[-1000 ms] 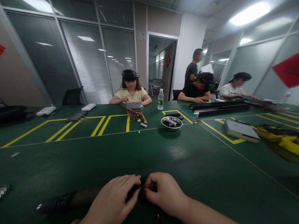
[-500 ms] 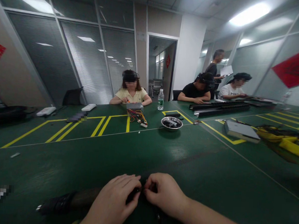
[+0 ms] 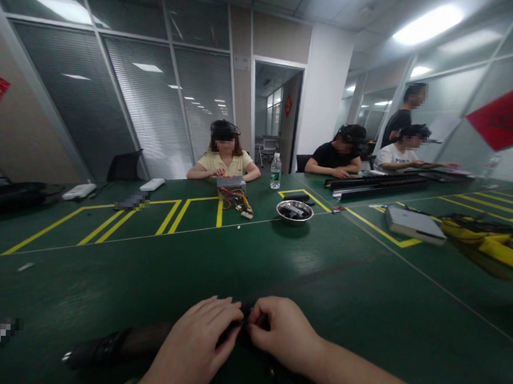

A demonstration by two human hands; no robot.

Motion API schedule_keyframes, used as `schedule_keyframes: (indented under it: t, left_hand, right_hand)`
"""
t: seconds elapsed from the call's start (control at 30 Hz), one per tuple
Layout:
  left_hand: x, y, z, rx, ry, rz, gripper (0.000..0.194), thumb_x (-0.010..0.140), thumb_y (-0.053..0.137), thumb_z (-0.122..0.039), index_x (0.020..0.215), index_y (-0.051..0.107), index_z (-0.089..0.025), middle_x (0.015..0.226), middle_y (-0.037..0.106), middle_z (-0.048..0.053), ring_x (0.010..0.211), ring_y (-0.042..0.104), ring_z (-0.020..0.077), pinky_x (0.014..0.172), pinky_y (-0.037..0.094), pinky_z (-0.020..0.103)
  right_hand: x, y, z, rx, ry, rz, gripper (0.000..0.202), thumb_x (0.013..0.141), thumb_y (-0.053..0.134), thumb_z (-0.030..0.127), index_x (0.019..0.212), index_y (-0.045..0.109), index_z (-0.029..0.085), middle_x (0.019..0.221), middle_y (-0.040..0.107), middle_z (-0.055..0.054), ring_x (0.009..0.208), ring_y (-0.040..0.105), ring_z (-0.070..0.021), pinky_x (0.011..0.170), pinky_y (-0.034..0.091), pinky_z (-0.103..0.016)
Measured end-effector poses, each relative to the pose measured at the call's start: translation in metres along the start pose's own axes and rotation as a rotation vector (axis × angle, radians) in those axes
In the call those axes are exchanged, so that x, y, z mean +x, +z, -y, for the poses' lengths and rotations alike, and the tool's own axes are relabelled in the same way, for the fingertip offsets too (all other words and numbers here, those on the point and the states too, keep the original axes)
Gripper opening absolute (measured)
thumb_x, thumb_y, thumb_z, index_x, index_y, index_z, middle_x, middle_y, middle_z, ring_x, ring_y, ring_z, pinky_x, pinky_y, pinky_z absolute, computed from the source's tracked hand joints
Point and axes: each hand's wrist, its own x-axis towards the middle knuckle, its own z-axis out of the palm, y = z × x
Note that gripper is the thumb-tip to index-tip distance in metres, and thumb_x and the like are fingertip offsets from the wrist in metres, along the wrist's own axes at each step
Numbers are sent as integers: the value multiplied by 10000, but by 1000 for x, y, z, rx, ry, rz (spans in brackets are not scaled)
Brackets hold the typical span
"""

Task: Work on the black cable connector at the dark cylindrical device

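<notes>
In the head view, a long dark cylindrical thing with a shiny metal tip at its left end lies over the near part of the table. My left hand is curled over its right part, thumb and fingers closed around something dark there. Close beside it, my right hand is closed in a pinch, fingertips almost touching those of my left hand. What the pinch holds is hidden by the fingers. A thin dark piece shows below my right hand, too dim to name.
On the green table beyond stand a metal bowl of dark parts and a water bottle. Coloured wires, a grey laptop-like slab, black rails and a yellow tray lie around. Several people are opposite.
My hands stay nearly in place, with only slight finger movement. In the background, a standing person holding a paper has moved to the right.
</notes>
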Motion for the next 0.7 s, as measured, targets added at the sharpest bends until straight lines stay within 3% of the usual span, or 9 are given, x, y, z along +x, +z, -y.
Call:
schedule_keyframes:
  t: [0.33, 0.7]
  left_hand:
    - [0, 2, 1, 23, -6, 47, 300, 864, 555, -155, 1128, 639, -270, 1145, 716, 13, 1076, 676, 251, 968, 537, 522]
    - [2, -2, -3, -12, -34, 83, 218, 843, 552, -136, 1003, 636, -258, 1175, 703, 25, 1103, 661, 263, 980, 515, 561]
  right_hand:
    - [0, -1, 0, -11, 2, -3, 73, 766, 638, 229, 814, 692, 217, 749, 696, 36, 653, 609, -108, 576, 377, -186]
    - [0, -1, 1, -17, -9, -2, 80, 781, 641, 234, 829, 704, 220, 757, 696, 35, 673, 615, -105, 602, 389, -184]
